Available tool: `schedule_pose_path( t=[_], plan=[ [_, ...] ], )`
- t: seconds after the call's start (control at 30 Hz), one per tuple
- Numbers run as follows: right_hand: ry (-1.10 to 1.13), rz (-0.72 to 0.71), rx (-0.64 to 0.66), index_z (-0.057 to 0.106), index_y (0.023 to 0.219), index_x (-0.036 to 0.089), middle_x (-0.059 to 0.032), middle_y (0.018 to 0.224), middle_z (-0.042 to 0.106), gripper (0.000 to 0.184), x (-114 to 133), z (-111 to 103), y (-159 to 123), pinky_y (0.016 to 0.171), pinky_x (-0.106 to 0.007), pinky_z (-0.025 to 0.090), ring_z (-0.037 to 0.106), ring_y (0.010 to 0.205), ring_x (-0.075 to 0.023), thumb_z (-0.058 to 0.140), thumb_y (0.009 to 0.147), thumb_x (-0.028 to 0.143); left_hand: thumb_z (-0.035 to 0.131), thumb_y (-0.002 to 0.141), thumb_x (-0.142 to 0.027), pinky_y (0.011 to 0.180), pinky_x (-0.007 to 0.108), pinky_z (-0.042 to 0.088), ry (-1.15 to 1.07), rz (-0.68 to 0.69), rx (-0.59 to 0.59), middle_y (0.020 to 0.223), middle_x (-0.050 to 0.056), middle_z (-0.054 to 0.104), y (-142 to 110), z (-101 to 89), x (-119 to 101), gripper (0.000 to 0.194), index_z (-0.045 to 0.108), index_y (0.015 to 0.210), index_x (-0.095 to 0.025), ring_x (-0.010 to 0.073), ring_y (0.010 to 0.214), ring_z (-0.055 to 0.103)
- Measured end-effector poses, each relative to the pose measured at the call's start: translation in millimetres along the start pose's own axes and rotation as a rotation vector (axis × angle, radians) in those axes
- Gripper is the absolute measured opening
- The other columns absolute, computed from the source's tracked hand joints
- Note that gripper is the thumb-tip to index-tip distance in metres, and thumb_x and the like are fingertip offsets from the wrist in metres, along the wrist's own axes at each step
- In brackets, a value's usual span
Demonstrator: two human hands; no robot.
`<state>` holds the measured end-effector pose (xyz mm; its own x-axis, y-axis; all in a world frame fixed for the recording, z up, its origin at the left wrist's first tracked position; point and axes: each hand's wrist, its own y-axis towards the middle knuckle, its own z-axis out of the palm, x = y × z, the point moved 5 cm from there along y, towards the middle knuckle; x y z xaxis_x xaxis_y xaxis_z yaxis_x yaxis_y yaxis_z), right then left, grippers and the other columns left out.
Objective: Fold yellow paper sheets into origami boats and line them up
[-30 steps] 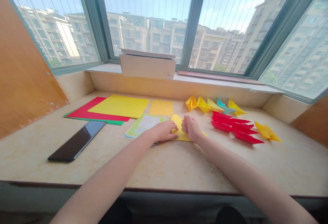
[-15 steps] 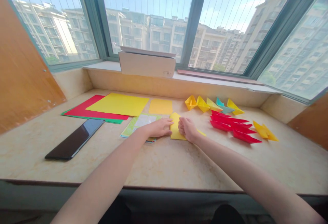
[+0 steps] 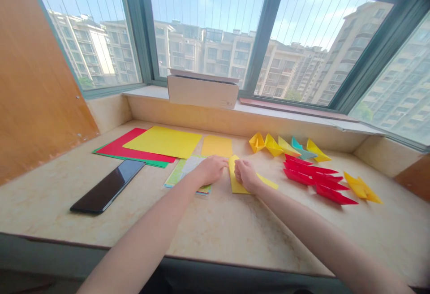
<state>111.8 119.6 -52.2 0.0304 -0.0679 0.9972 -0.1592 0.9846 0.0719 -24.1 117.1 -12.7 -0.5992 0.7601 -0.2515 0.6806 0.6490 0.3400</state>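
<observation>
A folded yellow paper point(image 3: 238, 181) lies on the marble sill, with a long strip reaching right. My right hand point(image 3: 246, 175) rests on it with curled fingers, pinching the fold. My left hand point(image 3: 210, 170) lies just to its left, fingertips at the paper's left edge, holding nothing I can see. Beneath that wrist is a stack of patterned paper point(image 3: 183, 173), partly hidden. Behind the hands lies a small orange-yellow square of paper point(image 3: 217, 146). Folded paper boats stand to the right: yellow and teal ones point(image 3: 285, 147) and red ones point(image 3: 311, 174).
Stacked yellow, red and green sheets point(image 3: 164, 142) lie at back left, with a black phone point(image 3: 108, 186) in front of them. A yellow paper boat point(image 3: 362, 188) sits at far right. A cardboard box point(image 3: 201, 91) stands on the window ledge.
My left hand has drawn slightly left, toward the paper's edge. The whole view has shifted as my head moved. The yellow paper stays under my right hand.
</observation>
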Motion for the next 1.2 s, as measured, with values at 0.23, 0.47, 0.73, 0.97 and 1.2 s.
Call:
schedule_pose_path(
  t=[0.23,0.47,0.73,0.97,1.2],
  plan=[
    [-0.327,-0.038,0.306,0.035,0.045,0.021,0.0075,0.041,0.032,0.035,14.9,1.2,-17.6,0.039,-0.021,0.015,0.024,0.04,-0.0055,0.052,0.074,0.031,0.042,0.088,-0.004,0.111,0.039,0.038,0.094,-0.038,-0.089,0.132,0.01,0.064,0.6,-7.1,11.1,0.044,0.064,0.124,-0.016,0.0215,0.126,0.054],
    [-0.556,-0.191,0.246,0.052,0.059,0.019,0.0024,0.057,0.051,0.032,28.9,2.9,-43.6,0.054,-0.024,0.037,0.044,0.055,-0.0117,0.055,0.085,0.037,0.043,0.09,-0.006,0.117,0.047,0.023,0.16,0.094,0.204,0.149,0.007,0.048,-2.4,21.5,-1.9,0.049,0.056,0.133,-0.024,0.0202,0.143,0.035],
    [-0.934,-0.4,0.196,0.069,0.098,0.017,-0.0123,0.119,0.068,0.034,33.2,8.7,-73.8,0.101,-0.036,0.044,0.062,0.111,-0.0226,0.036,0.099,0.022,0.042,0.091,-0.006,0.118,0.047,0.019,0.146,0.078,0.226,0.153,0.008,0.043,0.3,21.0,-3.5,0.047,0.057,0.133,-0.021,0.0214,0.145,0.032],
    [-1.305,-0.417,0.38,0.068,0.11,0.015,-0.0116,0.122,0.068,0.035,31.7,4.6,-70.3,0.101,-0.031,0.045,0.063,0.112,-0.0212,0.034,0.101,0.022,0.038,0.092,-0.007,0.119,0.046,0.02,0.126,0.039,0.253,0.145,0.007,0.053,4.0,31.6,-3.8,0.048,0.056,0.134,-0.019,0.0207,0.142,0.035],
    [-1.372,-0.324,0.429,0.062,0.117,0.016,-0.0103,0.12,0.063,0.026,33.1,2.6,-55.7,0.088,-0.041,0.054,0.064,0.101,-0.0216,0.055,0.098,0.032,0.039,0.089,-0.005,0.119,0.044,0.02,0.148,-0.023,0.304,0.149,0.006,0.049,4.8,38.4,1.5,0.052,0.055,0.136,-0.022,0.0218,0.143,0.034]
  ],
)
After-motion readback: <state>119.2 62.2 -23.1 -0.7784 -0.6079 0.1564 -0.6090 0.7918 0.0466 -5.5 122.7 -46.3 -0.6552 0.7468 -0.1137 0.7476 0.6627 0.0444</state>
